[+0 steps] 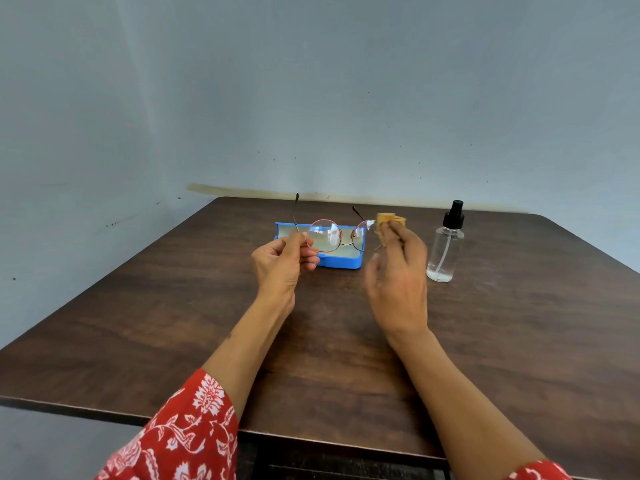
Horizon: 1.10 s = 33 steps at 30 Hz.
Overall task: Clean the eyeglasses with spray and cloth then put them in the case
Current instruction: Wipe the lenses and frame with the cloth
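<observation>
Head view shows the eyeglasses (341, 236) held up above the tabletop (173, 306), just below the middle of the frame, with both temples unfolded and pointing away toward the wall. The left hand (282, 263) is closed around the frame at the hinge beside the left-of-frame lens; that grip is judged to be chosen so that the glass is kept free of fingerprints and the frame is steadied. The right hand (398, 268) is closed on a folded tan cloth (389, 223), which is pressed against the right-of-frame lens, partly covering it; the thumb appears blurred and its exact position cannot be told. Wiping is taken to be the step in hand, with 1 lens under the cloth and the other lens uncovered.

Behind the glasses, at the center of the frame, the blue case (341, 261) lies open on the tabletop, presumably left so that the glasses can be laid in without a further step. The spray bottle (446, 242) stands upright at right of center, well apart from the case and near the right hand, with little liquid visible in it.
</observation>
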Available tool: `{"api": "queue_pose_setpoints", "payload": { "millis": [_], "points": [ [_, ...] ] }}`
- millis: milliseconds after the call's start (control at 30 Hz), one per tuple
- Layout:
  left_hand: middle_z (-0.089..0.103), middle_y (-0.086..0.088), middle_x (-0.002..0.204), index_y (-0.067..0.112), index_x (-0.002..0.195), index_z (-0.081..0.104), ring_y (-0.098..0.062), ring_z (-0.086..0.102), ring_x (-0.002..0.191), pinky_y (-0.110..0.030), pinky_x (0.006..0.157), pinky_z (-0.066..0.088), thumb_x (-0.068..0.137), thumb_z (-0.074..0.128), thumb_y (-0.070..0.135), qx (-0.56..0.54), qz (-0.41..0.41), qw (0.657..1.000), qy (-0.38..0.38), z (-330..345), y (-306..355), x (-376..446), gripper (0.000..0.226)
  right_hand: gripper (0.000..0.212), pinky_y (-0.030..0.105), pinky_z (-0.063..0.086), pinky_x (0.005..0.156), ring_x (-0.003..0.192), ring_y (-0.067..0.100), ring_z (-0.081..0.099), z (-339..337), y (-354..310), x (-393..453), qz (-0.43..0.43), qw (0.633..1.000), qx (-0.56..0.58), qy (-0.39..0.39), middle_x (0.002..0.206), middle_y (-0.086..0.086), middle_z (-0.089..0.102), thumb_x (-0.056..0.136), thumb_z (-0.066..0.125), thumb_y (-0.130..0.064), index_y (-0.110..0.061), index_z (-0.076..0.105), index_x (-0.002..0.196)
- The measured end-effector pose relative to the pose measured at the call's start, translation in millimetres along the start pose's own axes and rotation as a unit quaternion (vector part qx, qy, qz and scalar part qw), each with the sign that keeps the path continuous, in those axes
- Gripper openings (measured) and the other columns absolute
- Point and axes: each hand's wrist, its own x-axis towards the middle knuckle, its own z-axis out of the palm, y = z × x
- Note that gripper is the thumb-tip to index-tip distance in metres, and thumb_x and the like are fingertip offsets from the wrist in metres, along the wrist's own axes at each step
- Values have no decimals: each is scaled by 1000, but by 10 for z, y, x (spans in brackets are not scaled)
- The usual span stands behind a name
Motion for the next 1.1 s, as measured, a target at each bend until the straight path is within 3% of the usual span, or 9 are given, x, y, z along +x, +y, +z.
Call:
{"api": "queue_pose_setpoints", "payload": {
  "millis": [67,267,400,467,633,700,833,900,1100],
  "points": [
    [59,-1,44,2,65,64,-9,54,39,-17,42,46,83,57,5,2,-1,1000,-2,4,-2,-4,20,46,5,23,99,116,32,49,-15,9,2,16,1000,0,3,123,20,51,80,55,9,5,53,125],
    [59,0,43,2,66,64,-8,54,39,-17,42,46,84,56,5,-5,-5,1000,2,-12,-4,7,20,41,24,40,96,113,31,50,57,-110,-49,-102,993,-23,-51,119,20,56,80,46,0,7,59,118],
    [58,-1,43,1,66,64,-9,53,38,-17,41,45,83,56,4,-10,-8,1000,2,-7,1,5,20,44,5,24,100,115,32,50,18,-11,-22,8,1000,11,-1,121,20,52,78,56,8,6,55,123],
    [59,-1,43,1,65,64,-9,53,38,-17,41,45,83,56,4,-6,-8,1000,-1,-4,-5,4,20,47,4,23,99,117,32,49,-2,23,-13,29,1000,9,6,123,20,51,79,56,9,5,54,125],
    [58,0,43,1,65,63,-8,53,38,-16,41,45,84,55,4,-1,-2,1000,-8,-6,-12,-6,21,40,28,43,95,113,28,48,65,-105,-52,-104,993,-28,-40,117,21,57,79,47,3,8,60,117],
    [59,-1,43,1,66,63,-8,53,38,-16,41,45,84,55,4,-1,-1,1000,-5,-10,-5,-3,20,39,27,44,93,112,27,48,80,-111,-55,-123,991,-35,-50,116,20,58,80,45,0,7,61,115],
    [59,-1,43,1,66,64,-9,54,39,-17,42,46,83,57,4,3,-2,1000,-5,-9,-1,0,18,43,12,28,98,112,30,50,22,-9,-22,-14,1000,-13,-8,118,21,55,77,57,9,7,57,119],
    [59,0,43,2,66,64,-9,54,40,-17,42,46,83,57,5,6,-4,1000,-7,-7,-5,-4,18,43,13,29,98,112,31,51,5,15,-19,0,1000,-18,-4,118,21,54,77,57,9,8,57,120],
    [60,0,46,3,66,65,-9,55,41,-17,43,46,83,58,6,15,-2,1000,-7,-28,-20,6,19,40,29,48,91,111,27,49,56,-113,-61,-117,991,-28,-65,116,19,58,79,45,-2,7,61,115]
  ]
}}
